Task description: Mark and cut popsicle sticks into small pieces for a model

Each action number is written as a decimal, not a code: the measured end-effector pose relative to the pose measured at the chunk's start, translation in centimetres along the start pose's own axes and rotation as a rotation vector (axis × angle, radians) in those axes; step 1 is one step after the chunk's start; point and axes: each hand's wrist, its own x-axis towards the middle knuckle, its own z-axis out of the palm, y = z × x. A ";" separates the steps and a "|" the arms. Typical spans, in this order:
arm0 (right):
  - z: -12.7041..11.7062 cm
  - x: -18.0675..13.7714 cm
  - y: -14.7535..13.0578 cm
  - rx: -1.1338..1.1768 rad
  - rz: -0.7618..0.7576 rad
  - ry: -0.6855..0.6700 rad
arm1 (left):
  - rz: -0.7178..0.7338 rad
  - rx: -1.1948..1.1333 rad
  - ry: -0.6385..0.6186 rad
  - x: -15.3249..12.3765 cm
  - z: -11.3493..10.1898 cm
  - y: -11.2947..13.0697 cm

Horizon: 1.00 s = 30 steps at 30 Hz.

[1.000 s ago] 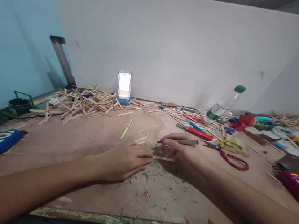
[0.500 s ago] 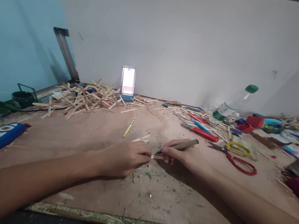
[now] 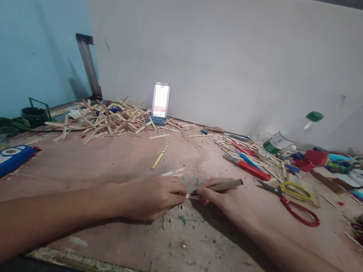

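Observation:
My left hand [image 3: 157, 197] rests on the wooden tabletop, its fingers closed on one end of a small wooden stick [image 3: 191, 197]. Most of that stick is covered by my fingers. A thick brownish pen [image 3: 230, 185] is gripped in my right hand [image 3: 222, 198], slanting with its dark tip down at the stick. The other end of the stick lies by my right fingertips. Just beyond my left hand lie loose wooden craft sticks [image 3: 173, 171]. A yellow patterned pencil [image 3: 160, 156] lies farther back.
To the right are scissors [image 3: 300, 212] and a red-handled cutter [image 3: 253, 170]. A tilted bottle [image 3: 278, 142] stands behind them. A heap of sticks [image 3: 113, 121] and a lit phone [image 3: 160, 101] are at the back. A blue and white object [image 3: 16, 160] sits left.
The view has shifted slightly, so most things appear a little farther right and lower. Both hands keep their grips, and the pen tip has moved slightly closer to my left fingertips.

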 end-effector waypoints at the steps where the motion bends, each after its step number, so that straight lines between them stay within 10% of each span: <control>1: 0.0 0.0 -0.1 -0.008 -0.001 0.003 | 0.001 0.007 -0.001 0.0 0.0 0.0; 30: 0.0 0.1 0.2 -0.006 -0.055 -0.038 | -0.005 0.074 -0.010 -0.1 0.3 0.1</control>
